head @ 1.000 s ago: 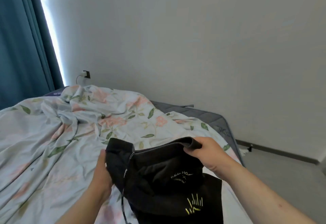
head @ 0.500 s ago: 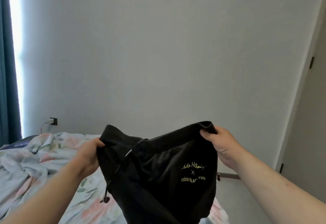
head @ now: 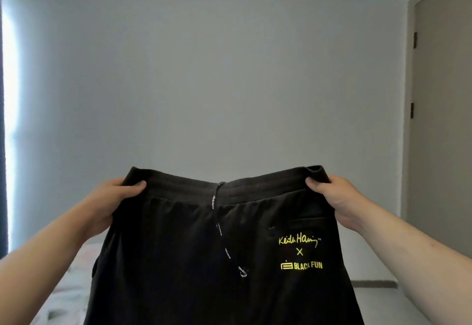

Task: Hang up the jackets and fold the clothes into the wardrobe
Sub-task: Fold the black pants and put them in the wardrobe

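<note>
Black pants (head: 178, 260) hang in the air before a plain wall (head: 229, 69), held up by the waistband (head: 255, 182). The left grip (head: 112, 202) pinches the band's left end, thumb on the near side. The right grip (head: 334, 197) pinches the right end the same way. The band is stretched wide between them. A drawstring (head: 220, 231) dangles from its middle. Yellow lettering (head: 301, 252) sits below the right grip. The bed (head: 66, 289) shows low left, a door (head: 447, 120) at right.

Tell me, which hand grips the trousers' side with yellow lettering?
The right hand: the yellow lettering sits below it on the black trousers; the side by the left hand bears no print.
</note>
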Demonstrator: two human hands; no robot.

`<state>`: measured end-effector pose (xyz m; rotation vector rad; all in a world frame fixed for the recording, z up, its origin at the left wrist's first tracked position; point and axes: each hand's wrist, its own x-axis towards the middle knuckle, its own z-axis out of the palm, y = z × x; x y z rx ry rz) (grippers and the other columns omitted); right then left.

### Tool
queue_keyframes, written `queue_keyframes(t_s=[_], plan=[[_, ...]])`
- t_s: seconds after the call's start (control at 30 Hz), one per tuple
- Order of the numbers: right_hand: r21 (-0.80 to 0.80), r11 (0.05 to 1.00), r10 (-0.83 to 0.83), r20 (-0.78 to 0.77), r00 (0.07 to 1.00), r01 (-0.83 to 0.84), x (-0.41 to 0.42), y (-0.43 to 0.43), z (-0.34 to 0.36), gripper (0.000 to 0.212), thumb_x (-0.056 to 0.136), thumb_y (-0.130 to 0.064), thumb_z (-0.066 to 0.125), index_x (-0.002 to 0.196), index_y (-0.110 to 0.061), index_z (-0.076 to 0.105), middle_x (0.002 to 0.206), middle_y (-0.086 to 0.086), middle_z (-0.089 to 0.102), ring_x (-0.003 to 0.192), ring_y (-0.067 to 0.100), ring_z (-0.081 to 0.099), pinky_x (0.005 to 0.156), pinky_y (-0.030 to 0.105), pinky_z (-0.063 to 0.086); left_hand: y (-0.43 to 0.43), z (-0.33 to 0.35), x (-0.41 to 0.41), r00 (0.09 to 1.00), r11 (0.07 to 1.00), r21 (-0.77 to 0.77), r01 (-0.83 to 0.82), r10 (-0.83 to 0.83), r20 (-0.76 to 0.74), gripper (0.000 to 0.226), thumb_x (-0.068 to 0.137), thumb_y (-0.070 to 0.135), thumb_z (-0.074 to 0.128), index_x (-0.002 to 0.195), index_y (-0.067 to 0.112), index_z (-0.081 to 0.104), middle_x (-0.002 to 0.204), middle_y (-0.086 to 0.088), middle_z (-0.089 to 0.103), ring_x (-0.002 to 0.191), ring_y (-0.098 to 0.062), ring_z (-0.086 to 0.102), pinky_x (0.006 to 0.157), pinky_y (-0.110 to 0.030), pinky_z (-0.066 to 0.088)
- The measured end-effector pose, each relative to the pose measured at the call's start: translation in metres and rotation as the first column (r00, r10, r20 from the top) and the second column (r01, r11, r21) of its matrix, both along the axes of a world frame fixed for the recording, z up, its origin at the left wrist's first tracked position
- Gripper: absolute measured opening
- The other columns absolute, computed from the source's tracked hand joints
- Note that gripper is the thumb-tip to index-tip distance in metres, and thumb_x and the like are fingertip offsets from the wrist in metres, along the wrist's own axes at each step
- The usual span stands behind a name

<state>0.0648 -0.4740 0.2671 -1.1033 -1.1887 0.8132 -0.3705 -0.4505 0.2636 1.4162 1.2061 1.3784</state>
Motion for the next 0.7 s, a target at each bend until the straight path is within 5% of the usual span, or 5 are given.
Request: queue_keyframes(t_s=[0.37, 0.7], plan=[[-0.178, 0.977, -0.145, -0.168, 0.975, 0.114, 0.019, 0.011, 0.047, 0.025, 0.083, -0.019, 0.071, 0.106, -0.009, 0.071, 0.099, 0.013, 0.076, 0.090, 0.032, 0.073, 0.084, 0.045, 0.059, 0.025, 0.063, 0.078, 0.967, 0.972, -0.019, -0.235, 0.236, 0.096, 0.031, 0.082, 0.020, 0.072, 0.107, 0.003, 0.068, 0.104, -0.019, 0.071, 0.096, -0.039, 0.068, 0.088, -0.048, 0.055], [-0.109, 0.993, -0.058, -0.160, 0.985, 0.041, -0.002, 0.010, 0.050, 0.020, 0.083, -0.017, 0.073, 0.100, -0.005, 0.071, 0.091, 0.015, 0.076, 0.083, 0.032, 0.074, 0.082, 0.046, 0.061, 0.015, 0.061, 0.199, 0.974, 0.981, 0.025, -0.192, 0.187, 0.130, 0.014, 0.084, 0.013, 0.073, 0.091, 0.004, 0.066, 0.090, -0.017, 0.070, 0.083, -0.033, 0.069, 0.083, -0.044, 0.057]])
